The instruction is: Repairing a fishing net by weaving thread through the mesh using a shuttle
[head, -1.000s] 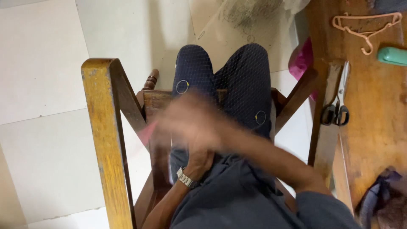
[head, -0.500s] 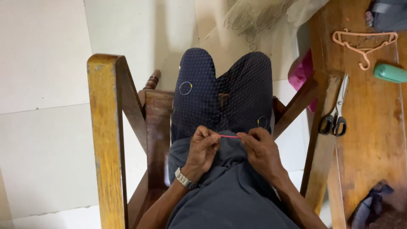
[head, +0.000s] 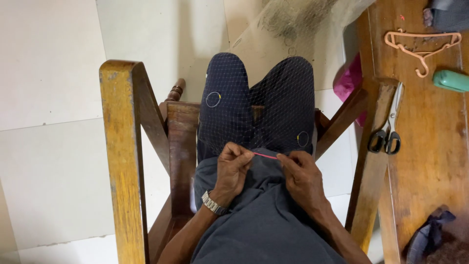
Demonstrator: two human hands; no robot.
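Person sits in a wooden chair (head: 122, 146), fine net (head: 264, 102) draped over both knees. Left hand (head: 233, 168) & right hand (head: 303, 178) are close together at the lap, each grip pinched shut on one end of a thin pink cord (head: 265, 155), held taut btwn them just above the net's near edge. Watch (head: 213, 204) on left wrist. On the tabletop to the right, well apart: scissors (head: 387, 132), a pink hanger (head: 422, 46), a green object (head: 452, 80).

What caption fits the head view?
Seated person's left hand and right hand pinch a thin pink strip over fine netting on lap.
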